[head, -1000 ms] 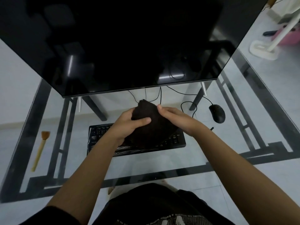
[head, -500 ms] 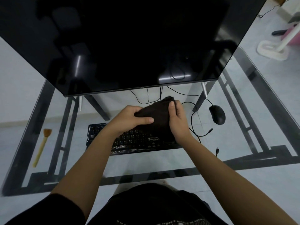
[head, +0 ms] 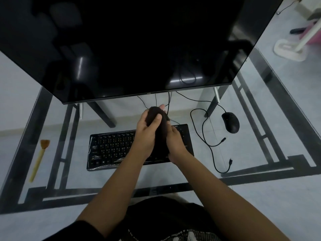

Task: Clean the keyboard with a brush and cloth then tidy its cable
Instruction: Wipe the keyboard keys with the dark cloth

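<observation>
both left grip [head: 146, 134] and right grip [head: 175, 143] clutch cloth [head: 161, 136] over keyboard [head: 112, 148].

A dark monitor [head: 139, 40] stands on the glass worktop [head: 173, 177], a black mouse [head: 230, 122] beside its right foot. A white stand base [head: 288, 52] sits on the floor [head: 304, 80].
</observation>
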